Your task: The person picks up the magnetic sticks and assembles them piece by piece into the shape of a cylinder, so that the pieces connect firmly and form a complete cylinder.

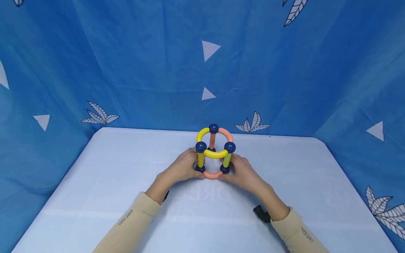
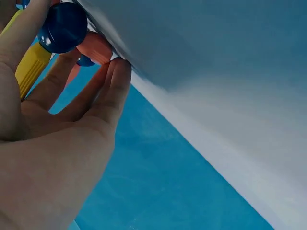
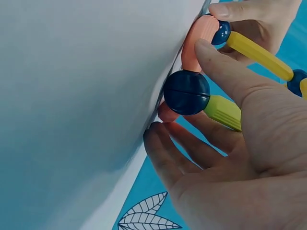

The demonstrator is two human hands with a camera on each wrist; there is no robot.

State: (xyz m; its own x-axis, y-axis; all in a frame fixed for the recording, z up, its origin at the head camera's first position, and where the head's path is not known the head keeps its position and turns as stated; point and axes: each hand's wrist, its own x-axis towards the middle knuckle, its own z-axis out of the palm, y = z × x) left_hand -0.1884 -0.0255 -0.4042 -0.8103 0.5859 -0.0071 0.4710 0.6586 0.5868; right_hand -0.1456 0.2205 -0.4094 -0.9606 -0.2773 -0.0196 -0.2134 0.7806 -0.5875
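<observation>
A small ring-shaped frame of magnetic building rods (image 1: 216, 154) and dark blue balls stands on the table. Its top ring joins two curved yellow rods and a curved pink rod (image 1: 226, 134) through three balls. Below it run a yellow upright rod (image 1: 200, 160), a green upright rod (image 1: 227, 160) and an orange upright rod (image 1: 212, 141) at the back. My left hand (image 1: 181, 168) grips the lower left, its fingers around a lower blue ball (image 2: 63, 28). On the other side my right hand (image 1: 243, 173) holds the lower right, thumb against the curved pink bottom rod (image 3: 197, 42).
A white cloth-covered table (image 1: 104, 182) lies beneath. Behind it hangs a blue curtain (image 1: 142, 63) printed with white triangles and leaves, which also closes off both sides. A black wrist-camera piece (image 1: 262, 214) shows under the right wrist.
</observation>
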